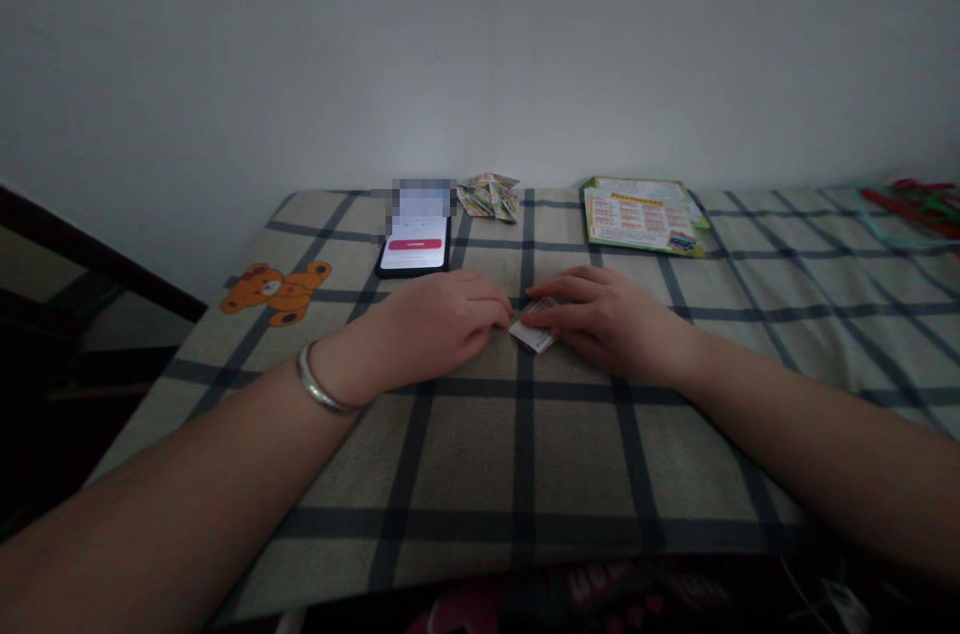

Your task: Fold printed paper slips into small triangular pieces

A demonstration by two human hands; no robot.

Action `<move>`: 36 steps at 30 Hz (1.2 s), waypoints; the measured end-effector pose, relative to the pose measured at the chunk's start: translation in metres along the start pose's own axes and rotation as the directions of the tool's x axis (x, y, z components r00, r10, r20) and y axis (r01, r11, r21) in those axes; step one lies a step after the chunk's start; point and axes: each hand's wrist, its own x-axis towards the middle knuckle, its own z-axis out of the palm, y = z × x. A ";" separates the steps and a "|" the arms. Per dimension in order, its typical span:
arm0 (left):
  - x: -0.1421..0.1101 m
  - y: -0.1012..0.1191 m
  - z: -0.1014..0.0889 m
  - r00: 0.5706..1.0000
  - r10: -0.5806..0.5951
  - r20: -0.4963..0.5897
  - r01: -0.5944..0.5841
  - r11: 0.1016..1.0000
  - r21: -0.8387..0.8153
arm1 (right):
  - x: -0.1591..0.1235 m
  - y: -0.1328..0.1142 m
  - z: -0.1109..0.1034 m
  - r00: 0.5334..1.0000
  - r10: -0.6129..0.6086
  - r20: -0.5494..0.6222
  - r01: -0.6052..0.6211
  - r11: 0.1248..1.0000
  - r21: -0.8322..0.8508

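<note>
A small folded paper [534, 336], white with a bit of green, lies on the checked cloth between my two hands. My right hand [611, 322] grips it from the right, its fingers bent over the paper and partly hiding it. From the left, my left hand [442, 319] reaches the paper's edge with fingers closed together at the tips. The left thumb is mostly hidden. A silver bangle [319, 384] circles my left wrist.
A lit phone [412, 249] lies beyond my left hand. Next to it is a folded patterned paper piece [490, 197]. Printed cards [641, 219] are stacked at the back right. A bear cutout [276, 294] lies at left, and red and green items [926, 204] at far right.
</note>
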 end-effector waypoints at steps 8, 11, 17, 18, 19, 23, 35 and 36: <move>-0.002 -0.005 0.001 0.994 -0.091 0.052 0.095 0.992 -0.087 | 0.000 -0.003 0.000 1.000 -0.007 -0.009 0.006 1.000 -0.012; -0.003 -0.006 0.002 0.998 -0.051 0.032 0.054 0.995 -0.082 | -0.001 -0.002 0.000 1.000 -0.014 -0.009 0.014 1.000 -0.018; -0.003 -0.008 0.007 1.000 -0.010 -0.023 0.008 0.996 -0.093 | 0.000 -0.003 0.001 1.000 -0.014 -0.018 0.014 1.000 -0.023; -0.003 -0.008 0.007 1.000 -0.012 -0.025 0.010 0.995 -0.096 | 0.000 -0.003 0.001 1.000 -0.014 -0.020 0.013 1.000 -0.021; -0.003 -0.008 0.008 0.999 -0.014 -0.029 0.011 0.995 -0.100 | 0.000 -0.003 0.001 1.000 -0.012 -0.020 0.012 1.000 -0.018; -0.003 -0.008 0.006 0.999 -0.019 -0.028 0.016 0.994 -0.109 | 0.000 -0.003 0.001 1.000 -0.014 -0.021 0.014 1.000 -0.011; -0.003 -0.005 0.005 0.998 0.051 -0.035 -0.053 0.998 -0.033 | 0.000 -0.002 0.001 0.999 -0.024 -0.029 0.024 1.000 -0.013; -0.002 -0.003 0.004 0.997 0.064 -0.034 -0.064 0.998 -0.007 | 0.000 -0.002 0.002 0.999 -0.024 -0.029 0.024 1.000 -0.013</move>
